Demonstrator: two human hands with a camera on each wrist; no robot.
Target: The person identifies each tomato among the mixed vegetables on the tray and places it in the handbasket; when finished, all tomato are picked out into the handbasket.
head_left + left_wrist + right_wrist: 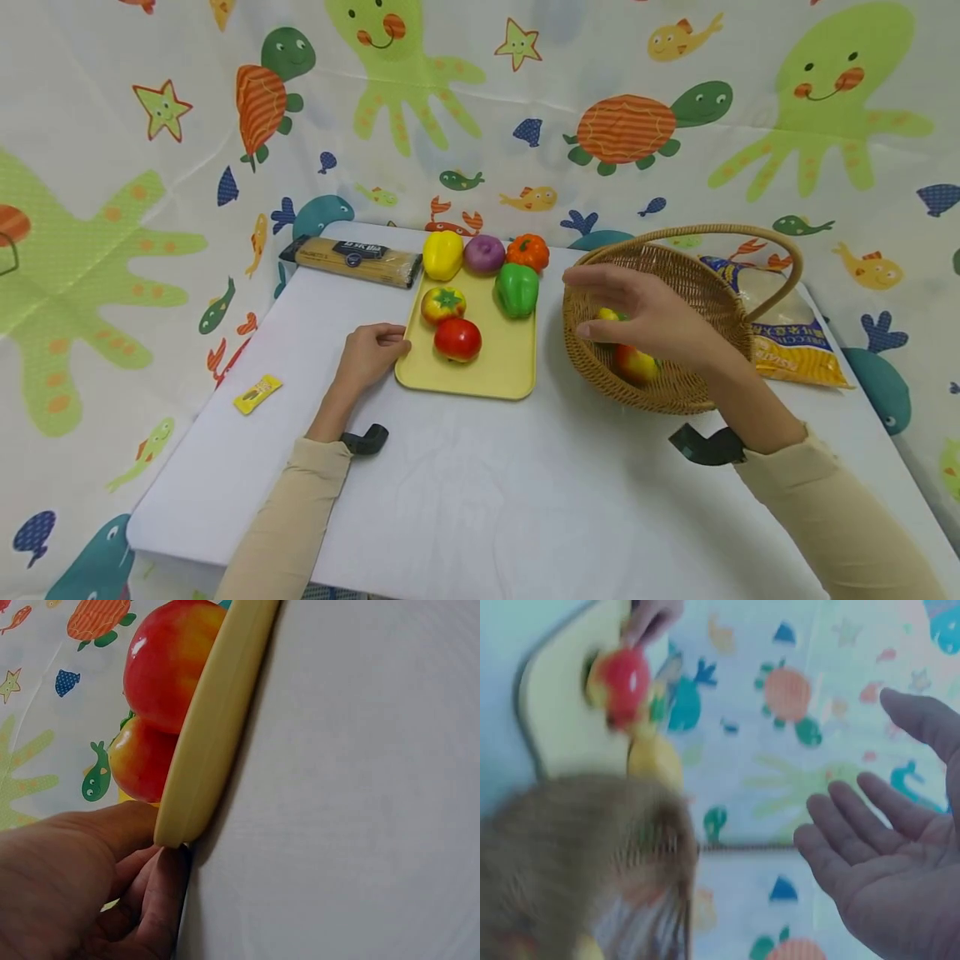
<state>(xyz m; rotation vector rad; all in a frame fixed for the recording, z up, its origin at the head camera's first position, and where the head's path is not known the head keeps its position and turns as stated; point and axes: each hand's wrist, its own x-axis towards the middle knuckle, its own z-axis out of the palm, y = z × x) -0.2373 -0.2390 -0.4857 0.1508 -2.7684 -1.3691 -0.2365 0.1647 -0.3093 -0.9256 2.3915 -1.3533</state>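
Note:
At the left edge of a pale yellow tray (465, 387), my left hand (367, 357) pinches the rim; in the left wrist view the thumb (131, 825) lies at the tray's edge with fingers curled beneath. On the tray are a red tomato (457, 340), a red-yellow tomato (443, 305), a green pepper (517, 290), a yellow pepper (443, 255), a purple onion (484, 254) and an orange pumpkin-like vegetable (528, 252). Over the wicker basket (652, 402) hovers my right hand (652, 312), fingers extended and thumb apart, holding nothing. Inside the basket sits a red-yellow fruit (634, 367), partly hidden.
A pack of noodles (356, 260) lies behind the tray's left side. Nearer on the left is a small yellow packet (257, 394). To the right, a blue and yellow bag (798, 346) lies beside the basket, whose tall handle (787, 258) arches up.

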